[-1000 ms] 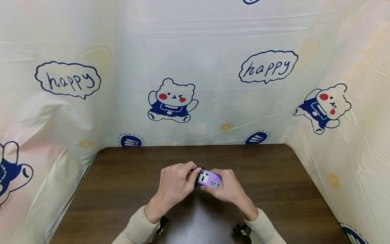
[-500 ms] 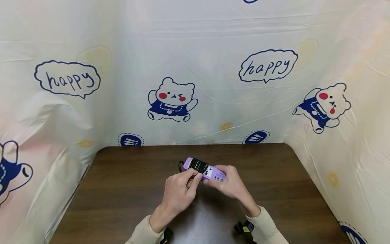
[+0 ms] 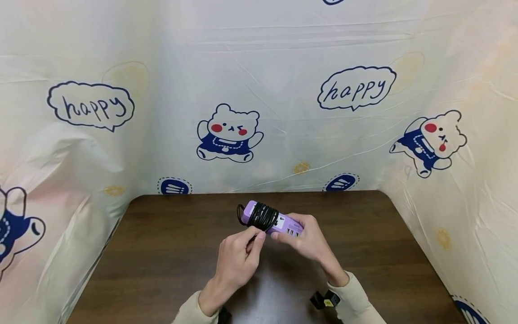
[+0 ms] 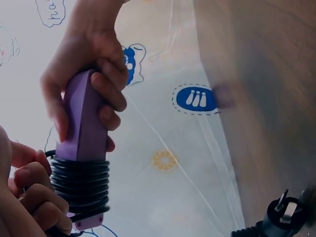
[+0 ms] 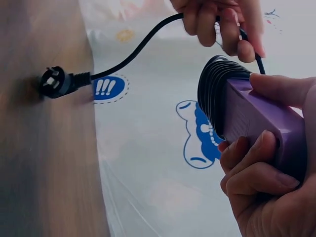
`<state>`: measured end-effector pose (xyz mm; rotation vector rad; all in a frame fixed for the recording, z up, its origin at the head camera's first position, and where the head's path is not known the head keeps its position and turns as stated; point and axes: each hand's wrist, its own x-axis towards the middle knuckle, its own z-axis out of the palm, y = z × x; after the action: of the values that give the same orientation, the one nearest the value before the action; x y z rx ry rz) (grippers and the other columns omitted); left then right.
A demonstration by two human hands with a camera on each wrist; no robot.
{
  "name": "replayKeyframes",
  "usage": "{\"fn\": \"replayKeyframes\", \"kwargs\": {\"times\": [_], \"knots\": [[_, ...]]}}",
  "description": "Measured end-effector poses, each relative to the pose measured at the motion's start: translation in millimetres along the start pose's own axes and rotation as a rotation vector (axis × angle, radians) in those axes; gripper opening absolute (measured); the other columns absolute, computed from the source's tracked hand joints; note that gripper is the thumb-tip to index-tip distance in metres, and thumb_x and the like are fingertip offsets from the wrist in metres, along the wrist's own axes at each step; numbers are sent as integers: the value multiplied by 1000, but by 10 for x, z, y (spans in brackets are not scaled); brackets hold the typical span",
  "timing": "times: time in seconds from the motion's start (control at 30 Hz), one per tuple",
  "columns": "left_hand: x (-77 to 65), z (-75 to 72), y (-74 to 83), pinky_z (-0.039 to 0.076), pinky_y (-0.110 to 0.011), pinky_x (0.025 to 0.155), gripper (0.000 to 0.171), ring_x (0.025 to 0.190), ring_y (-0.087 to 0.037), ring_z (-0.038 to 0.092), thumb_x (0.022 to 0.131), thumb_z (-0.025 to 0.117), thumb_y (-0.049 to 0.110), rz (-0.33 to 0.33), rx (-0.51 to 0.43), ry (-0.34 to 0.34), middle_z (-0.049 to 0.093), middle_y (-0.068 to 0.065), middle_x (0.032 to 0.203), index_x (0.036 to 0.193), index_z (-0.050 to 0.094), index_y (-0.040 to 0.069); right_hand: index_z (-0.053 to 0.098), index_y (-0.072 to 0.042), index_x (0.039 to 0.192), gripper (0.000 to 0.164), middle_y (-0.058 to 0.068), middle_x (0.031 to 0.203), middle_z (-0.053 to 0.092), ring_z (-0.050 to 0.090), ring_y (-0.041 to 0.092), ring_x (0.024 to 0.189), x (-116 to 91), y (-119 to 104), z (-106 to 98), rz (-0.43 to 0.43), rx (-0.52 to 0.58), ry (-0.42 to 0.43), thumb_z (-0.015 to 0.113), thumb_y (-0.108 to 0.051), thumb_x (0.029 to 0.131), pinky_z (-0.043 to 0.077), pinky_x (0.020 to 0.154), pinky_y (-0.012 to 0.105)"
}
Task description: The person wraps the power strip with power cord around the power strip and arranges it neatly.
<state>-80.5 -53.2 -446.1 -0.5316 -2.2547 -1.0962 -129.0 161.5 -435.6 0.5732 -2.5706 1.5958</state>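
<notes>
A purple power strip [image 3: 289, 224] with white socket panels is held above the table, tilted, by my right hand [image 3: 308, 237], which grips its right end. Black power cord [image 3: 263, 217] is wound in several tight turns around the strip's other half, and a small loop sticks out at the far left end. My left hand [image 3: 240, 256] pinches the cord close beside the coil. In the right wrist view the cord's loose end runs from the left hand [image 5: 217, 24] to a black plug [image 5: 55, 82] hanging low over the table.
The brown wooden table [image 3: 170, 252] lies beneath both hands. A pale patterned curtain [image 3: 283, 135] with bears and "happy" bubbles rises along its back and sides. A small black camera [image 3: 325, 299] is worn at the right wrist.
The left hand has come from the strip's far side round to its near side, drawing the cord. The strip has shifted slightly up and right, showing the wound coil.
</notes>
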Motion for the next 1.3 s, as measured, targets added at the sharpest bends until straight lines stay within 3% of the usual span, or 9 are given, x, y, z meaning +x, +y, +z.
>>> {"fn": "replayKeyframes", "kwargs": {"times": [0.17, 0.3, 0.4, 0.53, 0.73, 0.83, 1.03, 1.17, 1.3], "knots": [[-30, 16, 11, 23, -13, 51, 23, 55, 6, 30, 106, 64, 17, -8, -97, -3, 35, 13, 62, 85, 63, 25, 78, -13, 99, 25, 0, 78, 71, 60, 12, 60, -14, -31, -26, -27, 53, -3, 90, -26, 82, 51, 52, 31], [-40, 25, -13, 29, -12, 52, 23, 58, 7, 35, 108, 60, 7, 35, -280, -44, 41, 11, 65, 89, 63, 20, 79, -12, 103, 25, 2, 79, 72, 60, 12, 60, -33, -69, -68, -51, 102, -10, 89, -23, 83, 51, 50, 32], [-33, 6, -72, 34, -13, 54, 25, 60, 6, 38, 109, 52, -2, 72, -457, -140, 44, 7, 67, 94, 61, 15, 78, -12, 103, 22, 3, 81, 72, 60, 12, 61, -26, -66, -103, -74, 138, -19, 87, -22, 86, 51, 51, 32], [-14, -46, -195, 34, -17, 55, 32, 60, 2, 38, 109, 39, -9, 87, -678, -320, 40, 0, 63, 95, 59, 11, 78, -10, 103, 19, 5, 82, 72, 60, 13, 63, -9, -50, -148, -91, 181, -13, 84, -20, 88, 51, 52, 32], [10, -78, -422, 39, -24, 57, 37, 56, -21, 42, 109, 28, -7, 97, -870, -548, 43, -10, 65, 88, 55, 6, 78, -10, 102, 19, 5, 81, 72, 60, 12, 63, 11, -37, -187, -97, 193, -20, 85, -20, 87, 51, 50, 32], [14, -76, -534, 42, -29, 58, 36, 59, -21, 45, 108, 29, -6, 113, -864, -599, 46, -11, 68, 86, 55, 6, 78, -9, 103, 20, 5, 82, 72, 60, 13, 63, 22, -40, -208, -97, 194, -22, 84, -20, 88, 51, 51, 33], [-12, -48, -748, 43, -25, 62, 29, 70, -1, 47, 108, 40, -1, 148, -680, -613, 50, -2, 74, 88, 57, 11, 79, -9, 105, 22, 6, 84, 73, 62, 15, 66, 51, -48, -268, -94, 190, -18, 84, -22, 88, 52, 52, 34], [-59, -32, -882, 43, -20, 68, 25, 74, 0, 48, 110, 46, 1, 126, -570, -637, 52, 2, 80, 93, 59, 14, 79, -8, 105, 21, 6, 85, 73, 63, 16, 67, 59, -60, -313, -97, 195, -16, 83, -20, 88, 53, 53, 34], [-131, -24, -988, 47, -23, 70, 27, 79, -3, 51, 111, 44, -1, 96, -536, -629, 56, 1, 85, 100, 64, 15, 78, -9, 104, 21, 7, 85, 72, 62, 15, 67, 68, -70, -347, -103, 186, -14, 83, -21, 88, 52, 51, 34]]}}
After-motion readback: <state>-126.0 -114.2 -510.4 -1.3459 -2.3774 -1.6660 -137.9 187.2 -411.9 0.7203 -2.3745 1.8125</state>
